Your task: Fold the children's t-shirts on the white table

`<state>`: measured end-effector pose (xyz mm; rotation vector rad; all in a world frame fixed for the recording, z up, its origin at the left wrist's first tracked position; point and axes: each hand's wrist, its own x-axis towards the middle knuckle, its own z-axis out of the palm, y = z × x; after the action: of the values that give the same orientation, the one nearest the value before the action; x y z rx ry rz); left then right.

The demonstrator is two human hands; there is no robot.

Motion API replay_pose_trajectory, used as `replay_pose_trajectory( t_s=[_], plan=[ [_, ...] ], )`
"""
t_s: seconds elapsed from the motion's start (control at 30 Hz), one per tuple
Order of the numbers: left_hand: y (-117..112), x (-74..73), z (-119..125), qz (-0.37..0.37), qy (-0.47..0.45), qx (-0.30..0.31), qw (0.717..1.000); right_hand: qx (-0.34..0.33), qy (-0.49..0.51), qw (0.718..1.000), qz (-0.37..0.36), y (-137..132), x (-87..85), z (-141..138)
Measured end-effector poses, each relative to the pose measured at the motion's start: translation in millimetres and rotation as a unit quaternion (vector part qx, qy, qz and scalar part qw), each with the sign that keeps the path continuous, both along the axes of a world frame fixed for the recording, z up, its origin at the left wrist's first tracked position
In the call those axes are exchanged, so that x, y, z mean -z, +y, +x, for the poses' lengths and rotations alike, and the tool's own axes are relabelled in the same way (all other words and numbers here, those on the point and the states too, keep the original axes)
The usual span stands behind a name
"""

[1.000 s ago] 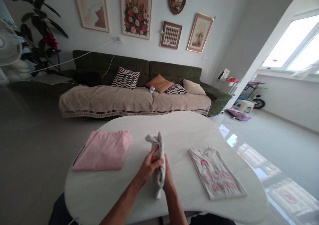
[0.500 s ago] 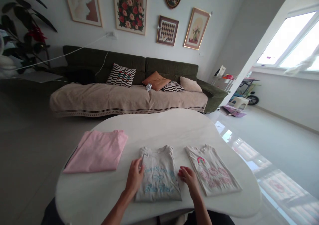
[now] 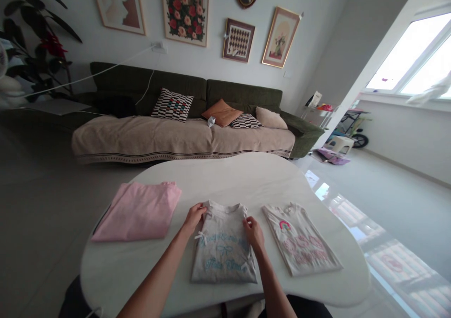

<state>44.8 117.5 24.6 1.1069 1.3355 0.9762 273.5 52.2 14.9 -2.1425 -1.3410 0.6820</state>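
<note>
A long dark green sofa under a beige throw lines the far wall, carrying five cushions, with five framed pictures hung above it. In front stands one rounded white table, and three folded garments lie on it in a row: a plain pink top at the left, a grey T-shirt in the middle near the front edge, and a cream T-shirt with a rainbow and pink lettering at the right. None of the three touches another.

Two bare hands work at the middle garment. The left hand rests on the grey T-shirt's upper left corner, fingers curled loosely onto the shoulder beside the neckline; whether it pinches the cloth cannot be told. The right hand sits on the upper right shoulder, fingers bent and close together, touching the fabric at its edge.

The grey T-shirt is folded into a neat upright rectangle, collar away from the person, light blue script and a small bow outline printed across its front, and a small white bow at each side.
</note>
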Motion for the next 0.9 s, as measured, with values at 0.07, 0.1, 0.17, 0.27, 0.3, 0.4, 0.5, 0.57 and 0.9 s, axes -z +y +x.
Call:
replay_pose_trajectory(
  t_s=[0.07, 0.1, 0.17, 0.27, 0.3, 0.4, 0.5, 0.57, 0.9],
  plan=[
    [2, -4.8, -1, -0.019, -0.045, 0.036, 0.998, -0.005, -0.012, 1.000, -0.004, -1, -0.2, 1],
    [3, -6.2, -1, -0.028, -0.060, 0.048, 0.997, -0.007, -0.017, 1.000, -0.005, -1, -0.1, 0],
    [5, -6.0, 0, -0.046, -0.071, 0.056, 0.995, -0.009, -0.026, 1.000, -0.006, -2, 0.1, 0],
    [7, 0.1, 3, -0.060, -0.049, 0.038, 0.996, -0.010, -0.035, 0.999, -0.008, -3, 0.4, -2],
    [7, 2.4, 3, -0.059, -0.035, 0.029, 0.997, -0.010, -0.037, 0.999, -0.009, -4, 0.3, -3],
    [7, 6.3, 3, -0.036, 0.017, 0.011, 0.999, -0.009, -0.044, 0.999, -0.015, -5, -0.4, -4],
    [5, 5.7, 2, -0.005, 0.068, 0.011, 0.998, -0.008, -0.053, 0.998, -0.020, -6, -1.3, -6],
    [4, 5.2, 3, 0.009, 0.092, 0.014, 0.996, -0.006, -0.060, 0.998, -0.023, -6, -1.3, -7],
    [-17, 11.0, 2, 0.108, 0.185, -0.052, 0.976, 0.020, -0.126, 0.992, -0.002, -11, -6.0, -22]
  ],
)
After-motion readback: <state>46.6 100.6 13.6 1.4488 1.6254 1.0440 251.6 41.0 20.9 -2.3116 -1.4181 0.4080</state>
